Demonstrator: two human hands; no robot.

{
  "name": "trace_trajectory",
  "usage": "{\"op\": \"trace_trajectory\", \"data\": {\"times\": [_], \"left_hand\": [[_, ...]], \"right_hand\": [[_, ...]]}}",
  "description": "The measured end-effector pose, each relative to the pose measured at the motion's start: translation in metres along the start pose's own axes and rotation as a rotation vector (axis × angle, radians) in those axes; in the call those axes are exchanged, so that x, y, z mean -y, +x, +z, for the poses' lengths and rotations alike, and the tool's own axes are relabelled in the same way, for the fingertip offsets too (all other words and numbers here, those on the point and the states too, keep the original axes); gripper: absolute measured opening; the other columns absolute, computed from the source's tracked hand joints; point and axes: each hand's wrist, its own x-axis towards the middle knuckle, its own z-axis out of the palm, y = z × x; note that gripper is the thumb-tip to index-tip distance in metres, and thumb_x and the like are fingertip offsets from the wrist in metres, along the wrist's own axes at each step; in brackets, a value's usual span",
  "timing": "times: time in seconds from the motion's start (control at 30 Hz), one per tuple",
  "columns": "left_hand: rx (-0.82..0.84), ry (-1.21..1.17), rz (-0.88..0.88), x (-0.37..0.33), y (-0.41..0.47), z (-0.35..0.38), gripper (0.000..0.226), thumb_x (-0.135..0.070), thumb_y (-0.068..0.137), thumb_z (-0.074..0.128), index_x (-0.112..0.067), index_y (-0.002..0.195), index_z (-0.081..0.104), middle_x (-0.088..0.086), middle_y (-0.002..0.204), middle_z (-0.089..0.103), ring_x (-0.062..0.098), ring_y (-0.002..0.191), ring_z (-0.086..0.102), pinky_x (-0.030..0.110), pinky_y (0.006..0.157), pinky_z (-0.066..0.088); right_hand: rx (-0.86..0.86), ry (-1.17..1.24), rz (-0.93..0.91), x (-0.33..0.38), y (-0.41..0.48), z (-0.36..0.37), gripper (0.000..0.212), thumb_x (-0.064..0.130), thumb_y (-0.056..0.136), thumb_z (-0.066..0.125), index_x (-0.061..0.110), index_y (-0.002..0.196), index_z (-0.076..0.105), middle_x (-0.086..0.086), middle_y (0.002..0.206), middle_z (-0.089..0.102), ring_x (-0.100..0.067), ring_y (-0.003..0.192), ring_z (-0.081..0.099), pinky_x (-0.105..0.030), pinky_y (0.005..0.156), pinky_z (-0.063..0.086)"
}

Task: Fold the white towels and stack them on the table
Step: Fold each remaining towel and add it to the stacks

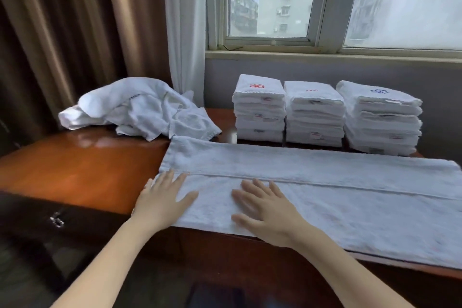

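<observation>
Left hand point(163, 199) lying flat, fingers spread, pressing left end of towel point(337, 197). Right hand point(265, 212) lying flat beside it. Towel lying lengthwise across table point(82, 170). Three stacks point(315, 115) sitting behind; heap point(140, 110) resting far left.

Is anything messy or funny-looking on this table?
Only the crumpled towel heap at the table's far left looks messy: rumpled and unfolded, unlike the three neat stacks near the window.
</observation>
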Motion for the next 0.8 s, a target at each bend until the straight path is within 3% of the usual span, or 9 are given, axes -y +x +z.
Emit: {"op": "trace_trajectory", "data": {"times": [0.1, 0.2, 0.27, 0.33, 0.5, 0.57, 0.6, 0.67, 0.8], "left_hand": [[-0.018, -0.107, 0.146, 0.017, -0.015, -0.001, 0.094, -0.093, 0.074, 0.017, -0.044, 0.154, 0.013, -0.015, 0.162, -0.003, 0.004, 0.149, -0.011, 0.039, 0.123, -0.003], [-0.062, -0.254, 0.365, 0.028, -0.036, -0.002, 0.092, -0.096, 0.062, 0.048, -0.055, 0.143, 0.032, -0.035, 0.155, 0.013, -0.013, 0.144, -0.005, 0.031, 0.122, -0.003], [-0.090, -0.231, 0.439, 0.032, -0.045, 0.000, 0.087, -0.083, 0.061, 0.066, -0.054, 0.139, 0.037, -0.039, 0.151, 0.021, -0.015, 0.143, 0.003, 0.027, 0.121, 0.000], [-0.112, -0.253, 0.451, 0.032, -0.049, 0.000, 0.070, -0.055, 0.064, 0.069, -0.053, 0.129, 0.044, -0.035, 0.149, 0.030, -0.014, 0.143, 0.010, 0.028, 0.122, 0.004], [0.035, -0.645, 0.297, 0.032, -0.051, -0.014, 0.038, -0.029, 0.060, 0.056, -0.035, 0.098, 0.056, -0.036, 0.134, 0.052, -0.013, 0.141, 0.022, 0.032, 0.117, 0.022], [0.067, -0.774, 0.283, 0.033, -0.052, -0.021, 0.024, -0.020, 0.065, 0.059, -0.027, 0.088, 0.058, -0.026, 0.126, 0.063, -0.010, 0.137, 0.033, 0.031, 0.113, 0.028], [0.065, -0.811, 0.277, 0.034, -0.052, -0.025, 0.016, -0.016, 0.070, 0.061, -0.026, 0.083, 0.059, -0.021, 0.121, 0.067, -0.008, 0.133, 0.041, 0.031, 0.110, 0.031], [0.023, -0.840, 0.230, 0.035, -0.051, -0.033, 0.017, -0.011, 0.080, 0.065, -0.027, 0.078, 0.062, -0.016, 0.109, 0.073, -0.005, 0.118, 0.057, 0.030, 0.103, 0.040], [-0.172, -0.820, 0.162, 0.031, -0.041, -0.043, 0.012, -0.023, 0.079, 0.072, -0.031, 0.074, 0.065, -0.014, 0.073, 0.067, -0.005, 0.069, 0.059, 0.015, 0.070, 0.044]], "right_hand": [[0.031, 0.031, -0.012, -0.001, -0.005, -0.001, 0.088, 0.088, 0.078, 0.033, 0.047, 0.153, 0.018, 0.014, 0.165, 0.000, -0.006, 0.150, -0.015, -0.039, 0.121, -0.014], [0.062, -0.015, -0.058, -0.003, -0.010, -0.001, 0.103, 0.091, 0.066, 0.048, 0.049, 0.153, 0.011, 0.015, 0.164, -0.003, -0.006, 0.148, -0.019, -0.041, 0.121, -0.015], [0.060, -0.054, -0.088, -0.003, -0.012, 0.001, 0.104, 0.082, 0.066, 0.057, 0.049, 0.152, 0.009, 0.014, 0.164, -0.004, -0.009, 0.149, -0.019, -0.041, 0.120, -0.015], [0.052, -0.052, -0.098, -0.001, -0.014, 0.002, 0.100, 0.072, 0.067, 0.059, 0.049, 0.152, 0.010, 0.013, 0.164, -0.001, -0.010, 0.150, -0.018, -0.040, 0.120, -0.015], [0.034, 0.094, -0.088, 0.005, -0.021, -0.010, 0.081, 0.047, 0.069, 0.063, 0.048, 0.144, 0.034, 0.018, 0.160, 0.019, -0.004, 0.150, -0.001, -0.037, 0.121, -0.008], [0.045, 0.135, -0.066, 0.006, -0.028, -0.018, 0.071, 0.039, 0.066, 0.063, 0.049, 0.134, 0.044, 0.026, 0.151, 0.032, 0.001, 0.146, 0.015, -0.034, 0.123, 0.005], [0.049, 0.143, -0.049, 0.007, -0.032, -0.023, 0.065, 0.037, 0.065, 0.062, 0.050, 0.126, 0.047, 0.030, 0.143, 0.041, 0.002, 0.140, 0.028, -0.032, 0.120, 0.020], [0.025, 0.152, -0.002, 0.006, -0.037, -0.036, 0.049, 0.032, 0.066, 0.060, 0.048, 0.111, 0.053, 0.031, 0.121, 0.055, 0.004, 0.118, 0.049, -0.025, 0.097, 0.045], [-0.119, 0.030, 0.095, 0.000, -0.037, -0.063, 0.017, 0.026, 0.076, 0.063, 0.040, 0.083, 0.057, 0.020, 0.087, 0.064, -0.002, 0.087, 0.062, -0.026, 0.074, 0.053]]}}
